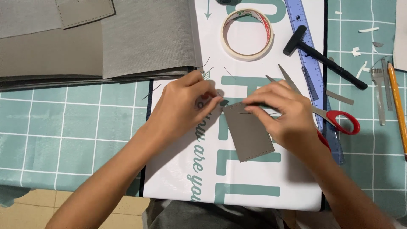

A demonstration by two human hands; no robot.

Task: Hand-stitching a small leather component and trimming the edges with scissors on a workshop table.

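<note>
A small grey leather rectangle [248, 133] with punched stitch holes along its edges lies tilted on a white printed sheet [250, 186]. My right hand [282, 116] presses its fingertips on the piece's top edge and pins it down. My left hand [184, 106] is at the piece's top left corner, thumb and fingers pinched together on something thin and dark; whether it is a thread or a needle I cannot tell.
Red-handled scissors [335, 116] lie open just right of my right hand. A roll of masking tape [248, 34], a blue ruler [309, 59], a black mallet [324, 57], a pencil [398, 101] and metal punch tools [379, 91] lie behind. Grey leather sheets [97, 38] are stacked at the back left on the green cutting mat [76, 135].
</note>
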